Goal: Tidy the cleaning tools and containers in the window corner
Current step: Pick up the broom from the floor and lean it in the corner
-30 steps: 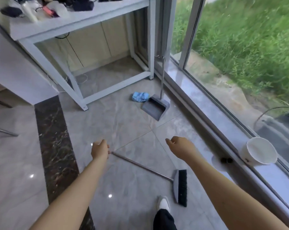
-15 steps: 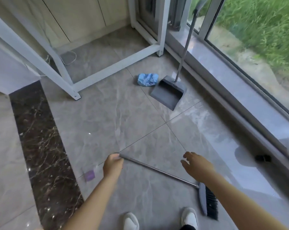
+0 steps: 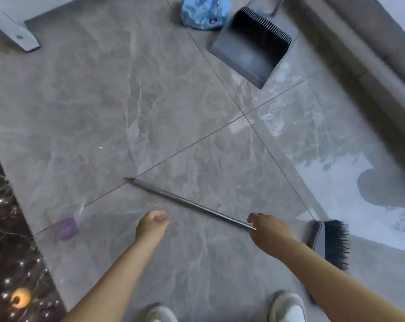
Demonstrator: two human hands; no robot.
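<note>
Broom (image 3: 197,206) lies flat on the grey tile floor (image 3: 104,101), its metal handle running diagonally from a free tip down to the brush head (image 3: 331,242), which sits beside the right forearm. Landmark for all positions below: the broom.

Change noted over the last second: the viewpoint has dropped much closer to the floor (the person appears to be bending down), and the right hand (image 3: 269,231), which hung above the broom 1.0 s ago, has reached the handle near its brush end. Its fingers now curl over the shaft there; whether the grasp is fully closed cannot be told with certainty, but contact is evident. The left hand (image 3: 151,225) is clenched, holds nothing, and sits just short of the handle's middle, not touching it.

Other items: 1 grey dustpan (image 3: 252,47) stands well beyond the broom's tip, toward the window sill, with a crumpled blue bag (image 3: 204,13) just beside it. 1 small purple scrap (image 3: 65,226) lies left of the broom's tip.

Assessment: the pickup of the broom is beginning; nothing has yet been tidied. The dustpan and bag remain untouched.
</note>
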